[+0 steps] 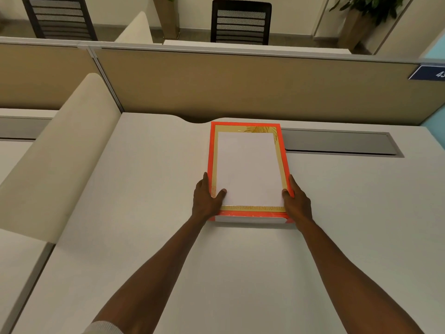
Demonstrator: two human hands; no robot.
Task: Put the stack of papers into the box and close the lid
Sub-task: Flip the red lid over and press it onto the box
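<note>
The white stack of papers (248, 168) lies inside the flat orange cardboard box (284, 153) on the worktop (144, 189). Left hand (207, 197) and right hand (296, 200) grip the box's near corners, thumbs on the papers; closing the lid remains, and no lid is visible.

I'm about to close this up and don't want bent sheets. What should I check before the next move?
1. Stack of papers inside the box: ok, it lies flat within the gold border.
2. Sheets clear of the orange rim: ok on all four sides.
3. Left hand steadying the box: ok, thumb over the wall onto the paper.
4. Right hand steadying the box: ok, it grips the right wall.
5. Lid within reach: cannot tell, none clearly visible.
6. Box resting on the desk: ok.
</note>
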